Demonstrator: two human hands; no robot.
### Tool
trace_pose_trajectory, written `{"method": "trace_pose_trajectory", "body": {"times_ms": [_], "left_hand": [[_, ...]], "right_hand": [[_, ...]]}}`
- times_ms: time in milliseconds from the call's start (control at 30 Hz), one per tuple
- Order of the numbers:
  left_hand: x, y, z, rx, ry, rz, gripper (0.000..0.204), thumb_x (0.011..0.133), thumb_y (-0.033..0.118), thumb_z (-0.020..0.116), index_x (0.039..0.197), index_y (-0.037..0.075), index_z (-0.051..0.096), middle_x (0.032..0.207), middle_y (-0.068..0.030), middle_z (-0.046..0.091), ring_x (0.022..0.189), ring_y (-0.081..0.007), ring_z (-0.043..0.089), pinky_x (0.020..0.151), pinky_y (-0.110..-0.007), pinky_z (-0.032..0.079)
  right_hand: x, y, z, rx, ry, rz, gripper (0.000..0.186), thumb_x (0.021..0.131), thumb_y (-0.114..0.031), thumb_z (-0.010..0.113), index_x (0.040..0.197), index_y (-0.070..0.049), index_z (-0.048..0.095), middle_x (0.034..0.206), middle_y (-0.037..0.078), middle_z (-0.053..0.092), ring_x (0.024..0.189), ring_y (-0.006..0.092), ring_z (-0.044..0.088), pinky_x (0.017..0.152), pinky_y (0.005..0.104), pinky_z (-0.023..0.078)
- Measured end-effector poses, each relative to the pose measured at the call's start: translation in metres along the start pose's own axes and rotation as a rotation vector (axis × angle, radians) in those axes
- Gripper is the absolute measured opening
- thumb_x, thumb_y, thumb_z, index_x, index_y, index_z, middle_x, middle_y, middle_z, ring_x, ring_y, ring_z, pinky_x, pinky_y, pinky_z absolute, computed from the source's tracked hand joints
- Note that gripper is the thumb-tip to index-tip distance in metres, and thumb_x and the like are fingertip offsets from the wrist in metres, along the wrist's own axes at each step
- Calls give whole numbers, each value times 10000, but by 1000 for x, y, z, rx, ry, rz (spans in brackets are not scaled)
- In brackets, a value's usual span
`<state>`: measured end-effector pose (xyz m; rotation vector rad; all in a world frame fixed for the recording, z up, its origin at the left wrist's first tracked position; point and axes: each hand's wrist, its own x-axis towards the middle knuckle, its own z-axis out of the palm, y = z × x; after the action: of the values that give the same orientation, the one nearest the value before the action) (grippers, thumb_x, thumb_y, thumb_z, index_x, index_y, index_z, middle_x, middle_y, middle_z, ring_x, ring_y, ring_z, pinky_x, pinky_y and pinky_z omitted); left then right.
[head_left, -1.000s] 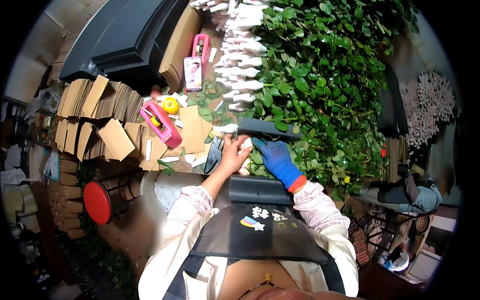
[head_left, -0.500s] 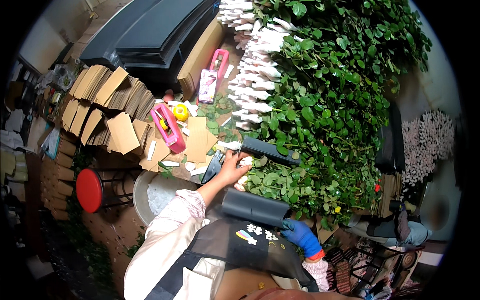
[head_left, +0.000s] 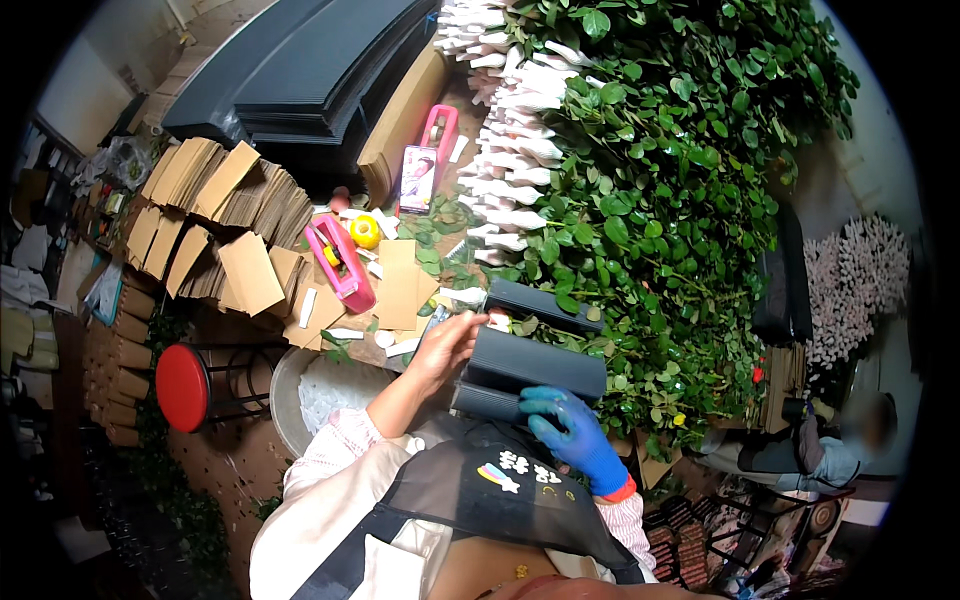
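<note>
A black corrugated sheet (head_left: pixel 540 362) lies bent over in front of me, covering the near rose stems. My bare left hand (head_left: pixel 445 350) is closed at the sheet's left edge, beside a few pale rose heads (head_left: pixel 498 320); its fingertips are partly hidden. On the sheet's lower flap is my right hand (head_left: pixel 578 440) in a blue knitted glove, fingers curled over the edge. Just beyond lies another dark corrugated wrap (head_left: pixel 545 304), a white-sleeved flower head (head_left: pixel 463 296) sticking out at its left end.
Leafy rose stems (head_left: pixel 660 200) pile up at the right, with white-sleeved heads (head_left: pixel 515 170) along their left side. Cardboard pieces (head_left: pixel 398 285), pink tape dispensers (head_left: pixel 340 265) and yellow tape (head_left: pixel 364 232) lie leftward. A red stool (head_left: pixel 182 388) and bucket (head_left: pixel 285 400) stand lower left. Another person (head_left: pixel 830 460) is far right.
The black sheet has come up and away from my body, over the rose stems and heads. My right hand has moved up and left with it; my left hand has shifted slightly back left.
</note>
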<state>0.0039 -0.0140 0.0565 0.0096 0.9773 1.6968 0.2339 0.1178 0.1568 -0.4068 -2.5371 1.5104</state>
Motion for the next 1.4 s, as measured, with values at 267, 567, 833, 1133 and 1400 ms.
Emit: {"method": "trace_pose_trajectory", "body": {"times_ms": [267, 567, 833, 1133, 1400], "left_hand": [[15, 31, 43, 1083, -16, 1183, 258, 832, 14, 622, 1071, 79, 693, 1201, -148, 664, 1052, -331, 662, 907, -372, 541], [49, -26, -1, 1902, -478, 1003, 762, 928, 508, 580, 1516, 60, 398, 1569, -125, 405, 1421, -282, 412, 1167, -489, 305], [49, -30, 1, 2027, -476, 869, 803, 900, 486, 566, 1564, 101, 327, 1620, -91, 328, 1466, -252, 349, 1198, -498, 251], [78, -61, -12, 1806, -506, 787, 674, 945, 450, 481, 1534, 145, 366, 1628, -84, 316, 1479, -257, 325, 1160, -592, 243], [86, -70, -19, 1851, -524, 824, 645, 953, 417, 480, 1528, 144, 373, 1616, -77, 328, 1473, -251, 328, 1145, -579, 284]], "right_hand": [[52, 94, 24, -479, 182, 259, 449, 724, -349, 834, 1041, -78, 668, 999, 114, 680, 950, 330, 648, 833, 439, 518], [71, 104, 5, -640, -88, 119, 408, 752, -419, 788, 961, -100, 645, 930, 131, 675, 880, 342, 660, 777, 456, 524], [110, 81, 19, -864, -526, -12, 317, 844, -419, 665, 936, -116, 688, 903, 158, 703, 880, 359, 679, 764, 469, 540], [247, 40, 161, -865, -420, -399, 724, 750, -372, 785, 1373, -118, 518, 1308, 135, 564, 1200, 328, 559, 993, 462, 437], [265, 112, 245, -1189, -421, -199, 574, 946, -315, 566, 1467, -97, 464, 1487, 176, 460, 1348, 394, 444, 989, 536, 419]]}}
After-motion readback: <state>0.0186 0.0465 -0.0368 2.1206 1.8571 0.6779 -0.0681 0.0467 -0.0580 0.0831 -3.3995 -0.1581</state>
